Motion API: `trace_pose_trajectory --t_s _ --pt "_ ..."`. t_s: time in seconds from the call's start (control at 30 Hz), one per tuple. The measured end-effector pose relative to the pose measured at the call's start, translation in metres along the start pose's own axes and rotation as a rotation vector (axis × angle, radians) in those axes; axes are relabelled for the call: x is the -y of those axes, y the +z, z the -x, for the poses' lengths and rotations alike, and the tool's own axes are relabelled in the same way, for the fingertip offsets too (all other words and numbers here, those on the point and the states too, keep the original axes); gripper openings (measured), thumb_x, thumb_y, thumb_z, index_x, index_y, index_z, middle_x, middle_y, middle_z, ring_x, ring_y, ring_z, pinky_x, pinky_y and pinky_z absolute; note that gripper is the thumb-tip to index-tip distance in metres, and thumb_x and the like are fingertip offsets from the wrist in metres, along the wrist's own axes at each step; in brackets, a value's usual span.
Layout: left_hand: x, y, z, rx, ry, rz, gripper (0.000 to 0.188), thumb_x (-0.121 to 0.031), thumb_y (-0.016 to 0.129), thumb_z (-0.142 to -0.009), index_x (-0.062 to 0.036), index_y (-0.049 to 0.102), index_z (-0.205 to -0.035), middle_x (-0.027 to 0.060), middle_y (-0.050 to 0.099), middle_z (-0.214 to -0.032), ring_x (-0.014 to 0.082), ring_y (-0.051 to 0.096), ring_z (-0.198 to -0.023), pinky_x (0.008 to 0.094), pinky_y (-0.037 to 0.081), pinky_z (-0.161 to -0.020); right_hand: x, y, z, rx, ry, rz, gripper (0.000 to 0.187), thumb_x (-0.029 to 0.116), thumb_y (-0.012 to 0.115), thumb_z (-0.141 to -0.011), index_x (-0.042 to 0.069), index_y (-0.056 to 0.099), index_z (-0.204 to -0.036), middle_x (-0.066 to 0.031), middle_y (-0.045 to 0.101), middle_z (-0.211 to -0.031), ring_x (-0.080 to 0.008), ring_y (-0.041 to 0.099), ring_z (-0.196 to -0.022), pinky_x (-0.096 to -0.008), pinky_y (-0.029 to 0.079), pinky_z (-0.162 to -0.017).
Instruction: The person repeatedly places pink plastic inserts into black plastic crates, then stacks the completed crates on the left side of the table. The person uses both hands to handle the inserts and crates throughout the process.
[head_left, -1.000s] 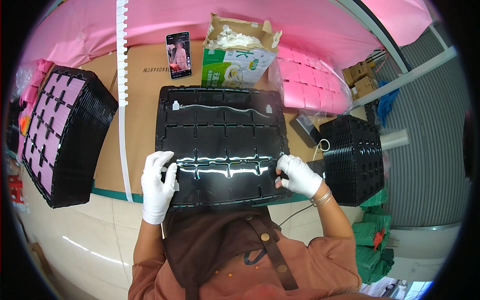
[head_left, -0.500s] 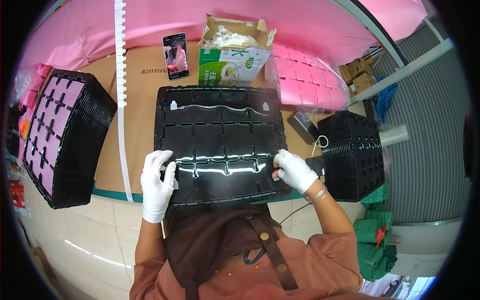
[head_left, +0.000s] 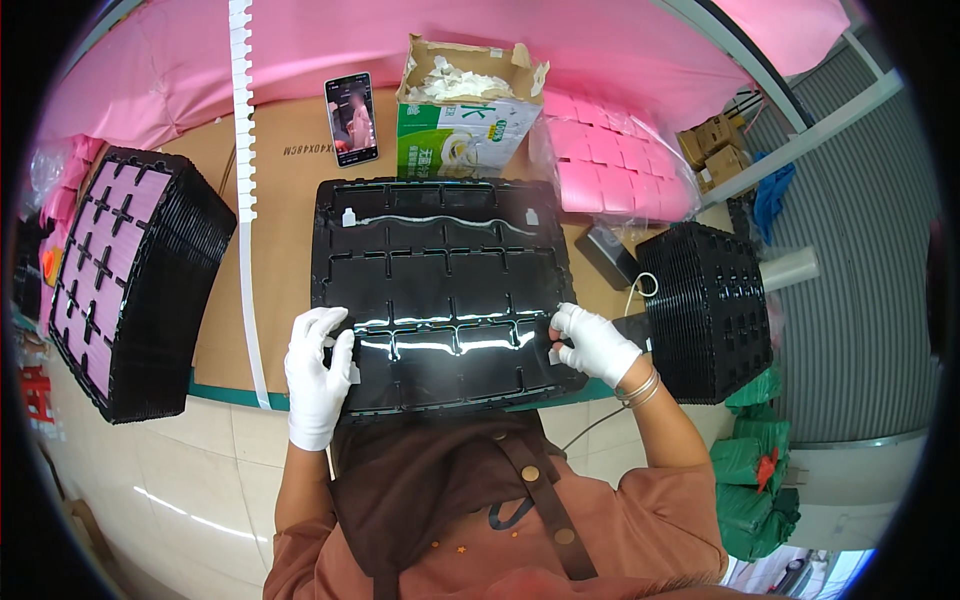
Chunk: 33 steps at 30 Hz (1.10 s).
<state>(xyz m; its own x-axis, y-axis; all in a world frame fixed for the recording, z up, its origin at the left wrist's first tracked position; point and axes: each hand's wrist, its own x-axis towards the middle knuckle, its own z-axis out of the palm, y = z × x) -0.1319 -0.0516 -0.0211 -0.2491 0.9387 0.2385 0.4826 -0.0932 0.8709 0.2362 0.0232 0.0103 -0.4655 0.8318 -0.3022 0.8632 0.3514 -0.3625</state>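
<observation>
A black plastic tray (head_left: 440, 285) with raised cross-shaped ribs lies in front of me, its glossy surface catching the light. Small white tabs (head_left: 349, 217) stick to it near its corners. My left hand (head_left: 318, 375), in a white glove, curls its thumb and fingers about the tray's left edge, beside a tab. At the right edge my right hand (head_left: 597, 343) has its fingers bent onto the rim; that glove leaves some fingertips bare. A tab's corner shows under these fingers. Whether the tray is single or stacked cannot be made out.
Stacks of black trays stand at left (head_left: 150, 290) and right (head_left: 705, 310), the left one topped with pink sheet. Behind are a phone (head_left: 352, 120), a carton of white scraps (head_left: 460, 135) and wrapped pink sheets (head_left: 620, 155). A white notched strip (head_left: 245, 180) crosses the cardboard.
The whole view has shifted slightly, with the scene a little lower. Both hands keep their places at the tray's edges; the right fingers have moved only slightly.
</observation>
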Motion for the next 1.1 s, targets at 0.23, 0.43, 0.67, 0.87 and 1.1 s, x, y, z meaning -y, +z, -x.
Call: trace_pose_trajectory --t_s 0.23,0.43,0.67,0.87,1.1 --pt "0.000 0.000 -0.001 -0.003 0.008 0.002 0.025 0.003 0.065 -0.087 -0.0015 0.066 -0.111 0.0111 0.062 -0.111 0.0179 0.063 -0.088 0.0272 0.052 -0.074 -0.003 0.002 -0.001 -0.016 -0.030 0.005 0.023 0.014 0.078 -0.075 0.005 0.061 -0.088 -0.0133 0.060 -0.089 -0.0346 0.063 -0.084 -0.0419 0.052 -0.074" --pt "0.000 0.000 -0.001 -0.004 0.030 -0.013 0.024 0.003 0.065 -0.087 -0.0014 0.066 -0.111 0.0110 0.062 -0.111 0.0180 0.063 -0.088 0.0272 0.052 -0.073 0.003 -0.002 0.000 -0.014 -0.024 0.028 0.024 0.015 0.079 -0.075 0.004 0.061 -0.087 -0.0135 0.060 -0.088 -0.0348 0.063 -0.084 -0.0422 0.051 -0.074" --pt "0.003 0.000 -0.001 -0.004 0.043 -0.028 0.025 0.003 0.065 -0.087 -0.0017 0.066 -0.111 0.0109 0.062 -0.111 0.0178 0.063 -0.086 0.0273 0.052 -0.073 0.000 -0.001 0.000 -0.010 -0.039 -0.021 0.023 0.014 0.078 -0.074 0.004 0.062 -0.086 -0.0135 0.060 -0.088 -0.0351 0.062 -0.084 -0.0420 0.051 -0.074" --pt "0.003 -0.001 -0.002 0.003 0.060 -0.037 0.025 0.003 0.064 -0.087 -0.0022 0.066 -0.112 0.0110 0.062 -0.112 0.0181 0.063 -0.086 0.0277 0.052 -0.073 -0.002 0.002 0.002 0.000 -0.093 0.056 0.018 0.013 0.075 -0.075 0.005 0.063 -0.084 -0.0142 0.060 -0.088 -0.0359 0.062 -0.081 -0.0422 0.051 -0.072" --pt "0.002 -0.001 -0.001 0.009 0.029 -0.017 0.025 0.002 0.065 -0.088 -0.0024 0.066 -0.112 0.0113 0.062 -0.111 0.0188 0.063 -0.088 0.0279 0.052 -0.074 0.008 0.002 0.004 -0.026 -0.008 0.091 0.013 0.012 0.072 -0.076 0.006 0.063 -0.082 -0.0145 0.061 -0.089 -0.0376 0.064 -0.083 -0.0442 0.051 -0.072"
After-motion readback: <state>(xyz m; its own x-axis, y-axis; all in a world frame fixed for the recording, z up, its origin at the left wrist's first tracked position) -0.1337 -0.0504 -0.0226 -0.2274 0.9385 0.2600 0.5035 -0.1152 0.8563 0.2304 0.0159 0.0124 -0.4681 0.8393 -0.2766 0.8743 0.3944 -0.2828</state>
